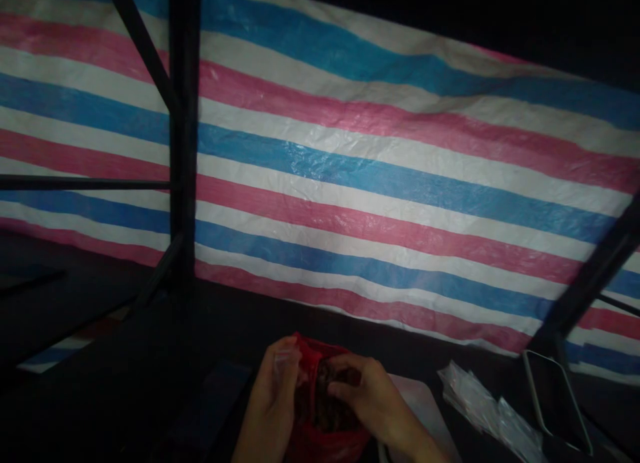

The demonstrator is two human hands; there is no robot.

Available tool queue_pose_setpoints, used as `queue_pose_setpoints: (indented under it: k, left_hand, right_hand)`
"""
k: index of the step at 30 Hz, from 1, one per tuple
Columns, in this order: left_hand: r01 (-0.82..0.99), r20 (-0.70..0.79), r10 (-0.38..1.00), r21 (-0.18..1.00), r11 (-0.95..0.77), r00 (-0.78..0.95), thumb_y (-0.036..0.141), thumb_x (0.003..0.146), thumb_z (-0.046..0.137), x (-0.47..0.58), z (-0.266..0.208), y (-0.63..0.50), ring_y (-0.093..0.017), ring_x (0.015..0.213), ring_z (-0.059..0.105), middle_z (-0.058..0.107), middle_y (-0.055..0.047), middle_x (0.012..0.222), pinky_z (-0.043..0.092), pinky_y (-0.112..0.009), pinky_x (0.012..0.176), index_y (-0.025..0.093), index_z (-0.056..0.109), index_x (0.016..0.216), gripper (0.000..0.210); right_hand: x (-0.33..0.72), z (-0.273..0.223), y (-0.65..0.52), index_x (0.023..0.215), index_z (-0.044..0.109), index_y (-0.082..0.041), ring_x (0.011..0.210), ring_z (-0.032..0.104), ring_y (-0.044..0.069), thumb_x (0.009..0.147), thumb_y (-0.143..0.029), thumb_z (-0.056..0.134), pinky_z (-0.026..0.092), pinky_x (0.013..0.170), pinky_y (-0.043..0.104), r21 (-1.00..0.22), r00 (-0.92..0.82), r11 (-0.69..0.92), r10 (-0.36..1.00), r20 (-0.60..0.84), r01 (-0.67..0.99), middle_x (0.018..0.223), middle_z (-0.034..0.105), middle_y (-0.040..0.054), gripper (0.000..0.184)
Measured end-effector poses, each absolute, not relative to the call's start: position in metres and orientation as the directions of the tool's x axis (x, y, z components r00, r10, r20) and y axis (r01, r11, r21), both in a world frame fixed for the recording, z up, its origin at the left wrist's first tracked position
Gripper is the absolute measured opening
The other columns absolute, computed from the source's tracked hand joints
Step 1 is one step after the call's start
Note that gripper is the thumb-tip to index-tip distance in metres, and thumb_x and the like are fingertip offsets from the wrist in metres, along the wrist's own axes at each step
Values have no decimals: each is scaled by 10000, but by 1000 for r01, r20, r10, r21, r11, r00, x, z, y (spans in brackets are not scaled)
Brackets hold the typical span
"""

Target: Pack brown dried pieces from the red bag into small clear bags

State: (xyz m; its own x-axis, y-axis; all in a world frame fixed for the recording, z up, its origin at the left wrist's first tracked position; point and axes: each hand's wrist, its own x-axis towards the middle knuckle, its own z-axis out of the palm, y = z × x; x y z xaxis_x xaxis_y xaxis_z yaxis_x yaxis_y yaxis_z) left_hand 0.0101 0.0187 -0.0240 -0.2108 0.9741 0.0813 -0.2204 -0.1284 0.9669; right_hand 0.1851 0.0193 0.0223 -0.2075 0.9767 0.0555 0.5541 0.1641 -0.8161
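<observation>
Though dim, vividly red bag (pixel 327 443)

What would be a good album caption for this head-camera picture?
Left hand grips a red bag; right hand touches dark pieces at its opening, before a striped sheet.

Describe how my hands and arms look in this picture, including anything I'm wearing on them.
Your left hand and right hand are both bare, without gloves. No sleeve or watch shows on the visible wrists and forearms. It's too dim for finer details.
</observation>
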Motion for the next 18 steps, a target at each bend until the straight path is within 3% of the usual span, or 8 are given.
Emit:
queue_pose_setpoints:
  k: [3,7,11,14,18]
  left_hand:
    - [-205,121,966,964,-169,-229,790,802,674,11,-22,19,-219,915,709,748,-50,1009,575,-318,837,222,678,1199,693]
    - [-237,93,959,958,-159,-269,795,824,621,17,-20,20,-205,725,695,712,-14,834,588,-324,681,216,630,1215,699]
    - [-235,94,937,955,-181,-337,757,828,603,6,-6,20,-185,682,695,712,-9,867,577,-293,608,229,564,1259,684]
    - [-172,129,922,964,-203,-366,658,818,652,-9,1,17,-164,614,649,685,22,832,540,-269,546,246,550,1265,617]
    - [-36,168,934,981,-189,-316,433,723,757,-22,-13,8,-244,765,732,732,-23,843,604,-346,690,235,642,1076,421]
  right_hand:
    - [196,20,17,1094,804,-197,1021,779,254,818,-188,659,571,891,317,-850,-202,160,977,64,502,1080,840,52,312]
    - [210,10,9,1131,795,-201,1089,747,296,833,-232,677,553,971,387,-812,-122,141,989,87,567,1145,815,79,322]
    - [213,5,-3,1228,758,-217,1193,691,307,848,-240,697,492,1075,408,-722,-65,151,987,146,675,1243,771,92,386]
    - [209,13,-9,1197,768,-229,1175,690,292,839,-175,690,483,1071,387,-640,-103,178,983,152,747,1213,771,77,370]
    - [203,19,-11,1164,775,-239,1190,684,276,850,-133,680,472,1081,373,-608,-106,182,981,159,773,1206,775,62,345]
